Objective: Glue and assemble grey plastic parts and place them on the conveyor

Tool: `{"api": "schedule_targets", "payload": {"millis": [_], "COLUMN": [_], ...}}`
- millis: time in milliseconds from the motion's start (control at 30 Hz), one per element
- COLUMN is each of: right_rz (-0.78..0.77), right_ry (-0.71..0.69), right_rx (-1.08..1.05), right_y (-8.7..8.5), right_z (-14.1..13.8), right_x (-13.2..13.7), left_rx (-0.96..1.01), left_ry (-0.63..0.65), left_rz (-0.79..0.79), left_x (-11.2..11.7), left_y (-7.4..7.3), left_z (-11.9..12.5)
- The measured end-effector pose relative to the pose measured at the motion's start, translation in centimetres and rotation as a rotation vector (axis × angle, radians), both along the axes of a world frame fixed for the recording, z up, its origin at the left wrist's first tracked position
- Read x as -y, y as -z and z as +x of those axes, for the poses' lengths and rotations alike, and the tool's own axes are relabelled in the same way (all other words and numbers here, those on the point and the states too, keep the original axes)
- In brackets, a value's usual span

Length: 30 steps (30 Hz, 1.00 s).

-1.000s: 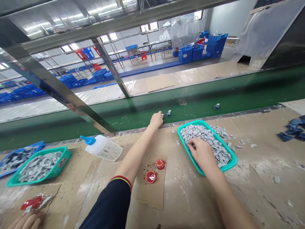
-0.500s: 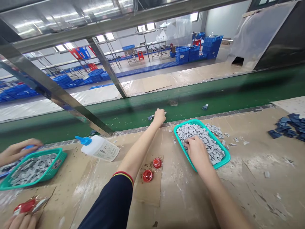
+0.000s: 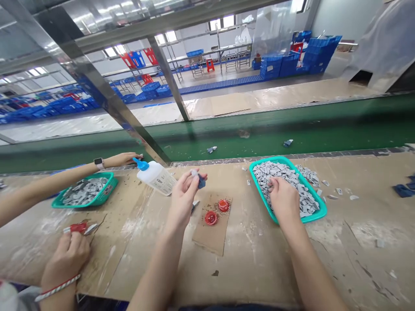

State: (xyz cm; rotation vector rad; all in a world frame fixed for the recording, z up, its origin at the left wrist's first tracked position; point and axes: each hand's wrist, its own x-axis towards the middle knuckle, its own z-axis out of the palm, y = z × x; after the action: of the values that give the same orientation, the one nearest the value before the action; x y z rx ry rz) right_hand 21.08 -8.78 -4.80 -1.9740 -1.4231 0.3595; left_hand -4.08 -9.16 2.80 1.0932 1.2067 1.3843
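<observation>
My left hand (image 3: 185, 192) is raised over the table, its fingers closed on a small dark blue and grey plastic part (image 3: 201, 182). Below it, a dark slender piece (image 3: 195, 205) lies on the table, partly covered by the hand. My right hand (image 3: 285, 199) reaches into a green basket (image 3: 320, 210) heaped with small grey plastic pieces (image 3: 293, 185). Its fingers are pinched together over the pile; what they grip is hidden. Between my hands, two small red cups (image 3: 211, 217) of shiny liquid stand on a cardboard piece (image 3: 209, 245).
A white bottle with blue nozzle (image 3: 157, 178) leans left. Behind runs a green conveyor belt (image 3: 259, 146) carrying two blue-grey parts (image 3: 212, 150). At left, a co-worker's hands (image 3: 66, 255) work beside another green basket (image 3: 112, 186). Dark blue parts (image 3: 403, 190) lie far right.
My left hand has drawn back from the belt to above the table, now with the blue and grey part. My right hand stays in the basket. The view has shifted left.
</observation>
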Motion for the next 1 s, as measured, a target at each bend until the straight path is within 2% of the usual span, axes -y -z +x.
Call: {"api": "schedule_targets", "payload": {"millis": [133,267,367,467,567,767,1000], "right_rz": [0.010,0.089,0.172,-0.003,-0.187,-0.279,-0.310], "right_ry": [-0.045,-0.081,-0.165,-0.352,-0.443,-0.425,-0.429], "right_rx": [-0.157,-0.369,-0.516,-0.781,-0.967,-1.030,-0.992], "right_y": [-0.2,-0.9,-1.8,-2.1,-1.7,-0.3,0.2], "right_z": [0.0,-1.6,-3.8,-6.2,-7.7,-8.0,-8.0], "right_x": [0.3,1.1,2.3,3.2,3.6,3.2,3.2], "left_rx": [0.102,0.117,0.162,0.214,0.220,0.231,0.249], "left_ry": [-0.159,-0.209,-0.195,-0.208,-0.236,-0.238,-0.234], "left_rz": [-0.116,-0.152,-0.148,-0.137,-0.134,-0.162,-0.180], "left_x": [4.4,6.5,6.8,6.8,6.9,7.3,7.1], "left_y": [2.1,3.0,2.9,3.0,3.5,4.3,4.4], "left_z": [-0.9,-2.0,-2.6,-2.7,-2.5,-1.9,-1.8]}}
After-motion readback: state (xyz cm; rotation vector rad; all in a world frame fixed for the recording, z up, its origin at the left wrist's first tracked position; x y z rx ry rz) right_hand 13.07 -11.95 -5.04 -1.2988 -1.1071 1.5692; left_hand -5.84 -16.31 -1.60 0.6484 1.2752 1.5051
